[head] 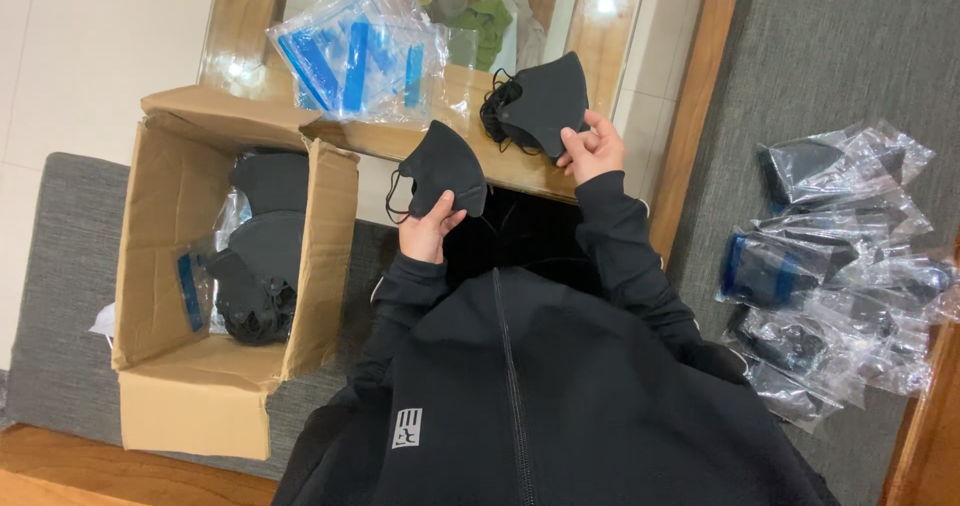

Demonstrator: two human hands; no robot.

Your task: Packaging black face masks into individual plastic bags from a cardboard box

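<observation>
Cardboard box (170, 266): open, on the grey cushion beside the person's left arm; holds loose black masks and a bag with a blue strip.
Filled bags (840, 266): clear bags of dark masks heaped on the grey surface, well apart from the right hand.
Empty bags (360, 51): clear with blue strips, stacked on the wooden table edge beyond both hands.
Mask stack (540, 101): black, at the table edge, gripped by the right hand.
Single mask (445, 166): black, folded, held above the table edge.
Right hand (592, 151): fingers closed on the stack's lower corner.
Left hand (432, 228): thumb and fingers pinching the single mask's bottom edge.
</observation>
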